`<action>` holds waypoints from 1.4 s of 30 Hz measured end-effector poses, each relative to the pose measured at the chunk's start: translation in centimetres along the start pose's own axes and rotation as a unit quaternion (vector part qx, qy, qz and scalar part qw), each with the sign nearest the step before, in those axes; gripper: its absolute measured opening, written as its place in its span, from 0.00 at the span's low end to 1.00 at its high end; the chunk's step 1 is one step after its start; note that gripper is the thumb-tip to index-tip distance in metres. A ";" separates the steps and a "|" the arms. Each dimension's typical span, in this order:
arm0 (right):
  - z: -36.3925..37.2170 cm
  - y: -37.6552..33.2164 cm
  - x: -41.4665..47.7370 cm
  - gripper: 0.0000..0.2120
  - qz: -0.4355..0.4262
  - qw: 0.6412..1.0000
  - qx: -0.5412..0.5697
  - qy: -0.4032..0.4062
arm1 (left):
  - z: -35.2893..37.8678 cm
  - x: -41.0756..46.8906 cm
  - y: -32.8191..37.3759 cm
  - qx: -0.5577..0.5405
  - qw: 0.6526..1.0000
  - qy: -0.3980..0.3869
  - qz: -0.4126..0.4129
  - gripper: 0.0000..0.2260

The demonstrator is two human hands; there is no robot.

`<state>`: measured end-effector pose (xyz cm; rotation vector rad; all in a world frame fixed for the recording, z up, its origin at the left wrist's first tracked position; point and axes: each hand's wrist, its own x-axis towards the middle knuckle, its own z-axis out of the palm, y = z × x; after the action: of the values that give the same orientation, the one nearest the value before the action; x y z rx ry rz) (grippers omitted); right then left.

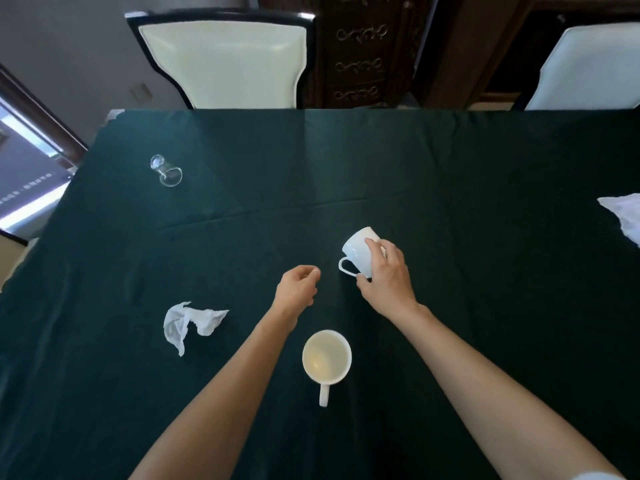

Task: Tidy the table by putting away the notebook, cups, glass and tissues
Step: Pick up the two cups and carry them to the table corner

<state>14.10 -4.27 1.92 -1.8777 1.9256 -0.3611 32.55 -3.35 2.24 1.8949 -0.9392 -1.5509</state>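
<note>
A white cup (356, 249) lies tilted on its side on the dark green tablecloth (485, 306), its handle toward me. My right hand (388, 275) grips it from the right. Just left of it, my left hand (298, 285) hovers with loosely curled fingers and holds nothing. A second white cup (326, 356) stands upright near me, handle pointing at me. A crumpled tissue (188, 323) lies to the left. A clear glass (165, 170) lies on its side at the far left. Another tissue (623, 213) shows at the right edge. No notebook is in view.
Two cream-backed chairs, the left chair (225, 60) and the right chair (592, 67), stand behind the table's far edge. A dark carved wooden cabinet (363, 50) stands between them. A window frame (31, 161) is at the far left.
</note>
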 end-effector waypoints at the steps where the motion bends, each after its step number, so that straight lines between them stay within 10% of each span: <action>1: -0.1 -0.3 0.9 0.37 0.011 1.000 -0.012 -0.009 | 0.4 0.7 0.8 0.012 1.000 -0.007 0.001 0.15; 11: 1.9 -0.8 6.1 0.52 0.106 0.990 -0.055 -0.069 | 2.8 5.3 4.2 0.021 0.998 -0.046 -0.024 0.12; 23: 1.7 -0.1 7.5 0.42 0.134 0.990 -0.034 -0.031 | 3.2 5.2 4.1 0.017 0.997 -0.065 -0.032 0.11; 42: -6.3 5.8 -5.6 0.40 -0.039 0.968 0.246 -0.018 | 6.9 -9.1 3.2 -0.179 0.982 -0.031 0.045 0.10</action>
<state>5.95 0.95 5.38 -1.6143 1.5563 -0.7459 24.26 1.93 8.80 1.5411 -0.7030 -1.6087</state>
